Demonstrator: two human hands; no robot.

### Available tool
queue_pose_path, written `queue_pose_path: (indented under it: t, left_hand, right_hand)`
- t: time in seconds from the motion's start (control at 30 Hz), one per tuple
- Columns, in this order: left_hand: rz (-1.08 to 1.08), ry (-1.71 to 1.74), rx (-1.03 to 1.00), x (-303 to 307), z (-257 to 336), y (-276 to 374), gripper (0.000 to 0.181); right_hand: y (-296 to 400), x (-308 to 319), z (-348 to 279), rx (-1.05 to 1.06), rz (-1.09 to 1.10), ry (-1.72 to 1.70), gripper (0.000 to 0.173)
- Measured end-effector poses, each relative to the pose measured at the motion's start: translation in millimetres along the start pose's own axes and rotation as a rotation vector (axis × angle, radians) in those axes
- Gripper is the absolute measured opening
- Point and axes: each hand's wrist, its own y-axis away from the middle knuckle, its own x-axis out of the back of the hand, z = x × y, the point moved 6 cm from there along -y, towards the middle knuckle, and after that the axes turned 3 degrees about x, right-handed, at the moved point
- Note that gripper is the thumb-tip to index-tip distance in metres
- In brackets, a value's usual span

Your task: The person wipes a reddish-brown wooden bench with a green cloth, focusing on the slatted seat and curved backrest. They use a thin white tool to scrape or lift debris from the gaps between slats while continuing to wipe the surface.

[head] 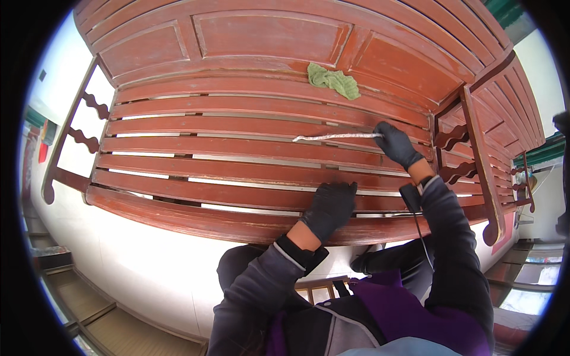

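Note:
A wooden bench with reddish-brown slats [222,122] stretches across the view before me. My right hand [396,144], in a black glove, grips one end of a thin, pale, mottled stick [336,136]. The stick reaches left over the seat, and its far tip is slightly bent. Nearer to me, my left hand [331,209], also black-gloved, rests on the front slats with its fingers curled downward. Its fingertips are blurred, and whatever they may hold is hidden. A crumpled green cloth [331,81] lies at the back of the seat, against the panelled backrest [271,38].
The bench's left armrest [71,129] and right armrest [478,164] rise at its ends. Another slatted seat [503,129] stands beyond the right one. A dark table [98,316] with glass panels is behind at lower left. A cable [421,236] hangs from my right wrist.

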Motion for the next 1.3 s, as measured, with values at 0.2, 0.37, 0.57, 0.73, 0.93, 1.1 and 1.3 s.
queue_pose_path:
  t: [0.2, 0.37, 0.57, 0.73, 0.93, 1.1, 1.3]
  left_hand:
    - [0.057, 0.118, 0.225, 12, -7, -9, 0.037]
    - [0.220, 0.205, 0.348, 14, -10, -6, 0.037]
    - [0.145, 1.485, 0.346, 5, 5, -10, 0.031]
    - [0.226, 1.432, 0.361, 26, 6, -4, 0.027]
    - [0.249, 0.696, 0.693, 80, -49, 9, 0.024]
    - [0.189, -0.171, 0.535, 110, -63, -26, 0.034]
    - [0.132, -0.514, 0.469, 122, -68, -78, 0.031]
  right_hand:
    - [66, -6, -52, 0.094, 0.171, -0.374, 0.006]
    - [113, -37, -89, -0.439, -0.051, -1.162, 0.006]
    - [124, -41, -156, -0.438, -0.282, -2.050, 0.028]
    - [124, -32, -139, -0.411, -0.124, -1.530, 0.032]
    - [117, -24, -108, -0.411, 0.121, -1.371, 0.033]
    - [114, -14, -133, -0.017, 0.262, -1.074, 0.029]
    - [120, -4, -141, -0.020, 0.310, -0.856, 0.026]
